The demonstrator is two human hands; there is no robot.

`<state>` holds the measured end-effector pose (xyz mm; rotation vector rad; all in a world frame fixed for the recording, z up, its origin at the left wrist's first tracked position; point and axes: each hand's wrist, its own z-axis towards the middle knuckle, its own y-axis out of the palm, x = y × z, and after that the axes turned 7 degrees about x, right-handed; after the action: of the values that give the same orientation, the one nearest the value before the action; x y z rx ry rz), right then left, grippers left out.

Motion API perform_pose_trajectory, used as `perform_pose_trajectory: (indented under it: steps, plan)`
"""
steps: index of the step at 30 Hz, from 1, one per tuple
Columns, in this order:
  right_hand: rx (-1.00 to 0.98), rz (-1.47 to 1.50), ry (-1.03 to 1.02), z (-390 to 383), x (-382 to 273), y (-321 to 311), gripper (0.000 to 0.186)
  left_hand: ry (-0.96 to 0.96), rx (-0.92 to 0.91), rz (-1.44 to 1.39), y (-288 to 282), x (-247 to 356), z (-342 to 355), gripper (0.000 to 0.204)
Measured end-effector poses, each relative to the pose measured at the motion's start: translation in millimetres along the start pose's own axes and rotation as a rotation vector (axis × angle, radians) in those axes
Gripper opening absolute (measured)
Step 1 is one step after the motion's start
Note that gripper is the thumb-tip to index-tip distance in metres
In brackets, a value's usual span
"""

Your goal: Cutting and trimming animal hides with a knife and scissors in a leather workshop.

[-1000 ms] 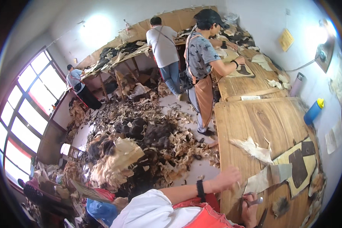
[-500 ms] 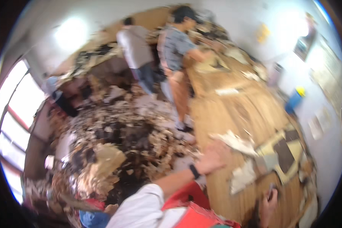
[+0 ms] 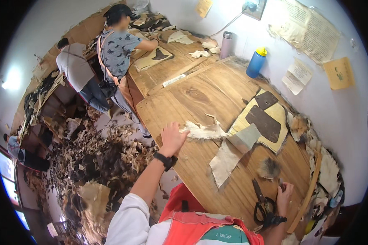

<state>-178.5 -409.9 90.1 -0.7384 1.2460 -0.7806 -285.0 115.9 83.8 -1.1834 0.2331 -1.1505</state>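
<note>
My left hand point(image 3: 173, 139), with a dark band at the wrist, is at the table's left edge. Its fingers close on the end of a ragged white hide scrap point(image 3: 206, 130). At the lower right, my right hand point(image 3: 285, 195) pinches a small, thin greyish thing that I cannot make out. Black-handled scissors point(image 3: 262, 204) lie just left of that hand. A tuft of grey fur point(image 3: 269, 168) sits above them. Mid-table, a pale hide strip point(image 3: 225, 162) and a greyish flap point(image 3: 244, 139) lie against a yellowish board point(image 3: 279, 141) bearing dark brown pattern pieces point(image 3: 264, 123).
Hide scraps point(image 3: 329, 173) and a wooden strip point(image 3: 308, 192) line the table's right edge. A blue bottle point(image 3: 256, 63) and a pinkish flask point(image 3: 226, 45) stand by the wall. Two people point(image 3: 117, 53) point(image 3: 77, 67) work beyond the table. Scraps point(image 3: 90, 151) cover the floor at left.
The view has swung right and sharpened. My left hand stays at the white scrap's end. The scissors and fur tuft now show plainly near my right hand.
</note>
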Motion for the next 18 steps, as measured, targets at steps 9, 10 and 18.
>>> perform_pose_trajectory:
  steps: [9,10,18]
  plan:
    - [0.154,0.017,-0.106,-2,-26,-5,0.020,0.501,0.020,-0.193,-44,21,-55,0.027]
    - [0.171,0.138,-0.111,1,-29,0,0.020,0.715,0.038,-0.191,-50,21,-69,0.028]
    - [0.012,0.188,-0.237,-4,-117,-11,0.022,0.585,-0.133,-0.211,-69,16,-155,0.035]
